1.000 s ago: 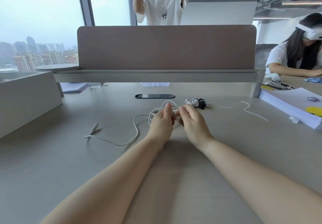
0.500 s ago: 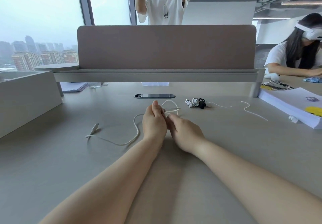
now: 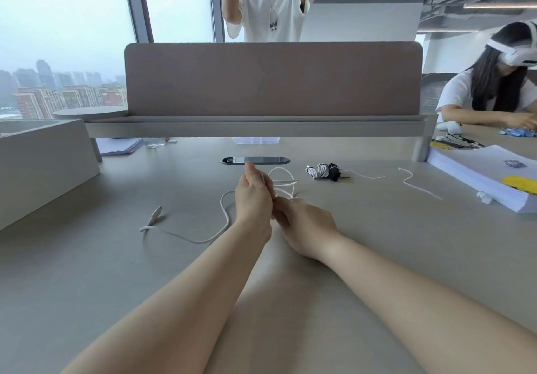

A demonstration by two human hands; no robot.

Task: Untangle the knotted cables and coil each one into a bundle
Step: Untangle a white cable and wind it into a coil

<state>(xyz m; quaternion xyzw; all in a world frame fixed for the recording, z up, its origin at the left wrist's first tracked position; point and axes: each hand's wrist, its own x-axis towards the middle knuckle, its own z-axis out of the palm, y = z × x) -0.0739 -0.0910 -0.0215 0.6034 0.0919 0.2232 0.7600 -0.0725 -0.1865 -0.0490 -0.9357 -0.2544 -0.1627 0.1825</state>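
Just in front of the desk slot (image 3: 255, 160), loops of the white cable (image 3: 223, 213) are gripped by the left hand (image 3: 252, 196), fingers close together, so the coil is kept neat. The loose part is pinched by the curled right hand (image 3: 305, 225), probably for winding.

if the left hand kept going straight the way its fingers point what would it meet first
Most likely the dark oval cable port in the desk, just past the left hand. The port looks flush, so the hand might pass over it and reach the divider panel.
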